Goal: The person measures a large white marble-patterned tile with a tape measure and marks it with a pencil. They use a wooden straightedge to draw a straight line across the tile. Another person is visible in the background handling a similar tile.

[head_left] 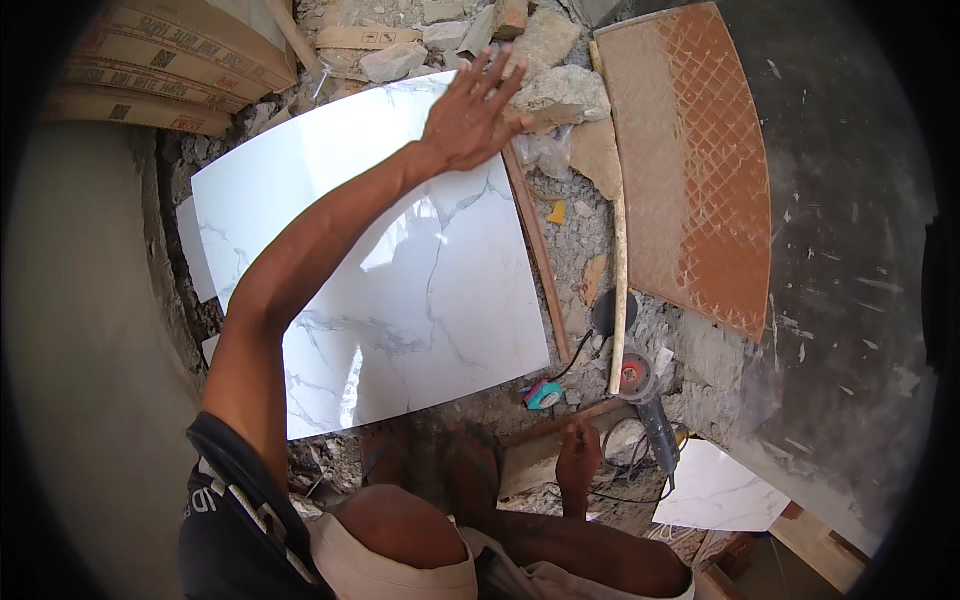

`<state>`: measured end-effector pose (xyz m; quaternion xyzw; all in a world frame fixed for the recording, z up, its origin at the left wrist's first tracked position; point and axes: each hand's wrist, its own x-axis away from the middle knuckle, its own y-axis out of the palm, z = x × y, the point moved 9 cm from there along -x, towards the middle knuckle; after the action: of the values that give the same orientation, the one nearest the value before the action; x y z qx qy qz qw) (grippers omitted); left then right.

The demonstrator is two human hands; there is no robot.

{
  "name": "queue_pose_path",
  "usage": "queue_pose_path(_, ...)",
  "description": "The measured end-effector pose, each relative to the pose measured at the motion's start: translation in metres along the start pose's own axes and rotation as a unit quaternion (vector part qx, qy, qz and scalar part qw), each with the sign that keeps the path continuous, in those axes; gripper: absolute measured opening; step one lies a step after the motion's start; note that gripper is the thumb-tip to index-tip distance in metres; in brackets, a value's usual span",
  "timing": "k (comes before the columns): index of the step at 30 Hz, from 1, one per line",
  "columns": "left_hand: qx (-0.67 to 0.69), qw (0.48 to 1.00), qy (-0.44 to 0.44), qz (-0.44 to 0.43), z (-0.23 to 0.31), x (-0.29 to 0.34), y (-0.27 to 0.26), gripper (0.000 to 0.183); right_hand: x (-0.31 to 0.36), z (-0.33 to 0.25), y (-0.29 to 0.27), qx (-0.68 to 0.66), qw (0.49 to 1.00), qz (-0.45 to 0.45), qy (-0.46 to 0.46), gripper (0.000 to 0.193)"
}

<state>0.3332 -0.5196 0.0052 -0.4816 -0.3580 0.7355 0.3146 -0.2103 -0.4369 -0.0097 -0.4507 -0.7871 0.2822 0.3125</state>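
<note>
A large glossy white tile (400,290) with grey marble veins lies before me. My left hand (472,118) reaches across it and is open, fingers spread, at its far right corner. My right hand (578,458) is closed near my right knee, low in the view; whatever its fingers hold, if anything, is too small to make out. A teal and pink tape measure (544,395) lies between that hand and the tile's near right corner. To the right of the hand lies an angle grinder (655,425) with its cord. Along the tile's right edge runs a brown wooden strip (538,255).
A brown tile (690,170) with cross-hatched adhesive lies at the right, beside a thin pale stick (620,260). Stones (562,95) and rubble lie at the far side. Cardboard boxes (165,65) stand far left. A marbled tile piece (715,490) lies near right.
</note>
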Motion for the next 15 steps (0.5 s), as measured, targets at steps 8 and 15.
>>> queue_pose_path(8, 0.028, 0.984, 0.089, -0.149, 0.038, 0.026, 0.062, 0.079, 0.005, 0.015, -0.007, 0.013, 1.000, 0.017, 0.019, 0.022)
queue_pose_path(15, -0.086, 0.991, -0.094, -0.046, -0.136, -0.038, 0.052, 0.080, 0.030, 0.029, -0.021, 0.015, 0.996, 0.030, 0.080, 0.025)
